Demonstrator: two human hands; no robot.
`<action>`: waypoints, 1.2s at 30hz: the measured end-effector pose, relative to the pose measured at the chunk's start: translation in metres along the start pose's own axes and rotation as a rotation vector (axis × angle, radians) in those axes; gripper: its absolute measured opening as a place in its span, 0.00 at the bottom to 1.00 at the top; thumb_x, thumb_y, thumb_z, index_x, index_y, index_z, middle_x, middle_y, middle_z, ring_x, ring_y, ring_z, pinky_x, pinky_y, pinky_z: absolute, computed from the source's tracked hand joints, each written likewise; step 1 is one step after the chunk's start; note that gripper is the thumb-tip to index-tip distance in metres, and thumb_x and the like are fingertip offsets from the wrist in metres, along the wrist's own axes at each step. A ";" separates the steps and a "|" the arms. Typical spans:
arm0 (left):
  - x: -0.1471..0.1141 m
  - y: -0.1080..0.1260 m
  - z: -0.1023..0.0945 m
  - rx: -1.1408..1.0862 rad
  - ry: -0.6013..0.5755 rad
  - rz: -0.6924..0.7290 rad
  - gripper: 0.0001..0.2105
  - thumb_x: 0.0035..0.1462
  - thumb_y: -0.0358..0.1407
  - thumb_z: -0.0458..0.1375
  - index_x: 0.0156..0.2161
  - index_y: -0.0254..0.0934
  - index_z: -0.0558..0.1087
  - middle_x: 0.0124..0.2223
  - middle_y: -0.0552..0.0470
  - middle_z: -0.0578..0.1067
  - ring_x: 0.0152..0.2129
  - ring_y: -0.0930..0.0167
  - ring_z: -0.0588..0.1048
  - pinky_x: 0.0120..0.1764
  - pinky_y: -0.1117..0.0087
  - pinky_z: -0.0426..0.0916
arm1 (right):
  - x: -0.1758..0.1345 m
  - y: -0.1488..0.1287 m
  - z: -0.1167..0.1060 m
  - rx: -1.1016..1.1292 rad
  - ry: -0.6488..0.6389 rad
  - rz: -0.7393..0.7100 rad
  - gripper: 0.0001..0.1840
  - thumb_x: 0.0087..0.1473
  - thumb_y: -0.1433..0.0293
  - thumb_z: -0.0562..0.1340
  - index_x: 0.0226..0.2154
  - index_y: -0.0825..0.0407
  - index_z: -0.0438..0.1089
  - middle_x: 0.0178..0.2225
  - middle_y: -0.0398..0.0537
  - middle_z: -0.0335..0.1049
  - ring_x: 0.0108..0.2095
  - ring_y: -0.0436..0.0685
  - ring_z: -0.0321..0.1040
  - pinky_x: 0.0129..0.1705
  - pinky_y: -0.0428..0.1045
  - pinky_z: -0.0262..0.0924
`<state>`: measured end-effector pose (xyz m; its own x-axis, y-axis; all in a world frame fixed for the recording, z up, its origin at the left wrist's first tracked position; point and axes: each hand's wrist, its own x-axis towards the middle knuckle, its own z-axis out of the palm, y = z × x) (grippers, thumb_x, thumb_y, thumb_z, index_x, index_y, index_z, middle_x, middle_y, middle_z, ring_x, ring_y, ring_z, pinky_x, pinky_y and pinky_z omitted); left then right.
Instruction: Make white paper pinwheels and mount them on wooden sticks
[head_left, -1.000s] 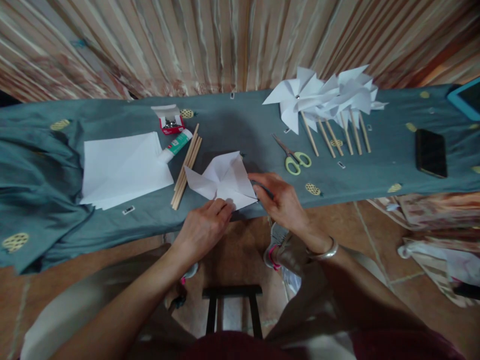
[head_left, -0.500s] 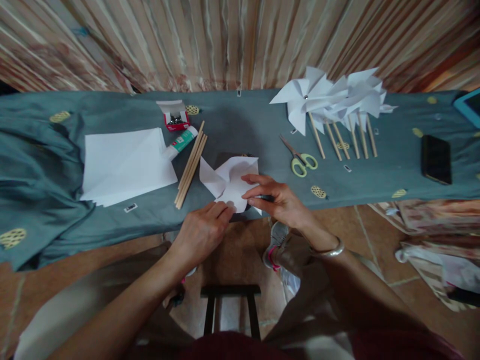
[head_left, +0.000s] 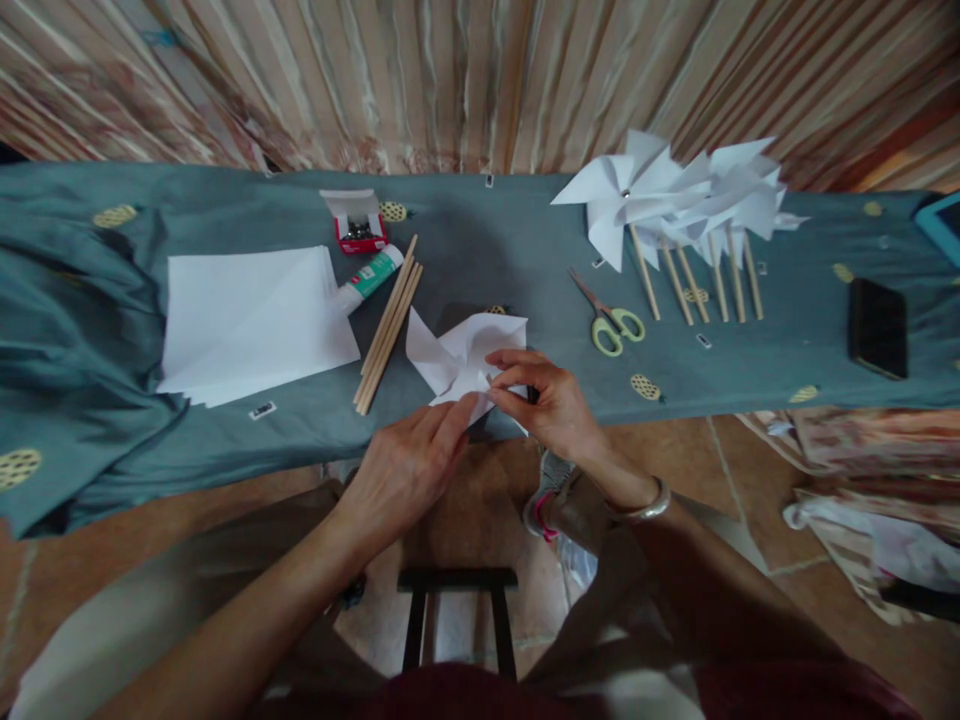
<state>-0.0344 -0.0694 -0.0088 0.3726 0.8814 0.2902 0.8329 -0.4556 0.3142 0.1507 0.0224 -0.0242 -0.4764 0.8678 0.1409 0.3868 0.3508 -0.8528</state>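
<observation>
A white paper pinwheel [head_left: 477, 341] without a stick lies at the front edge of the cloth-covered table, its blades partly folded toward the middle. My left hand [head_left: 411, 462] presses closed fingers on its near side. From the right, my right hand [head_left: 551, 405] pinches a paper tip near the centre between thumb and fingers. The fingertips of both hands almost meet, and they hide part of the near blades. Left of the pinwheel lie several wooden sticks [head_left: 388, 335]. A pair of scissors [head_left: 611, 322] with green handles rests to its right.
A stack of white paper [head_left: 251, 320] lies at left, with a glue tube [head_left: 367, 280] touching its corner. Behind stands an open red box of small metal pins [head_left: 361, 235]. Several finished pinwheels [head_left: 675, 200] on sticks lie back right. Farther right are a phone [head_left: 877, 328] and a blue-edged tablet [head_left: 941, 228].
My right fingers have closed into a pinch and lifted a paper tip near the pinwheel's centre. My left hand stays on the near side. The view has shifted slightly.
</observation>
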 end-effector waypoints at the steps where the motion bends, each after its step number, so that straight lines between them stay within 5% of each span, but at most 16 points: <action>1: 0.000 0.000 0.000 -0.011 -0.015 0.006 0.19 0.61 0.25 0.53 0.57 0.31 0.61 0.46 0.45 0.76 0.38 0.67 0.76 0.39 0.66 0.75 | 0.000 -0.001 0.001 -0.027 0.012 -0.010 0.05 0.51 0.74 0.64 0.28 0.49 0.75 0.45 0.50 0.75 0.48 0.58 0.70 0.53 0.58 0.62; 9: 0.001 -0.001 0.005 -0.066 -0.029 -0.007 0.15 0.61 0.27 0.53 0.53 0.28 0.68 0.45 0.41 0.75 0.39 0.62 0.72 0.41 0.58 0.74 | 0.002 -0.007 0.008 -0.222 0.053 -0.105 0.05 0.53 0.74 0.63 0.27 0.50 0.74 0.45 0.51 0.75 0.47 0.59 0.70 0.52 0.58 0.63; 36: 0.006 0.000 0.005 0.063 -0.044 0.004 0.11 0.61 0.27 0.53 0.48 0.29 0.70 0.41 0.44 0.75 0.37 0.63 0.71 0.39 0.62 0.71 | -0.008 -0.012 0.008 -0.314 -0.003 -0.231 0.10 0.61 0.70 0.57 0.36 0.51 0.75 0.47 0.53 0.73 0.47 0.60 0.67 0.50 0.59 0.65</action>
<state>-0.0302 -0.0632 -0.0113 0.3923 0.8849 0.2511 0.8549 -0.4515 0.2555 0.1436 0.0081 -0.0189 -0.5815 0.7526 0.3090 0.4921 0.6279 -0.6030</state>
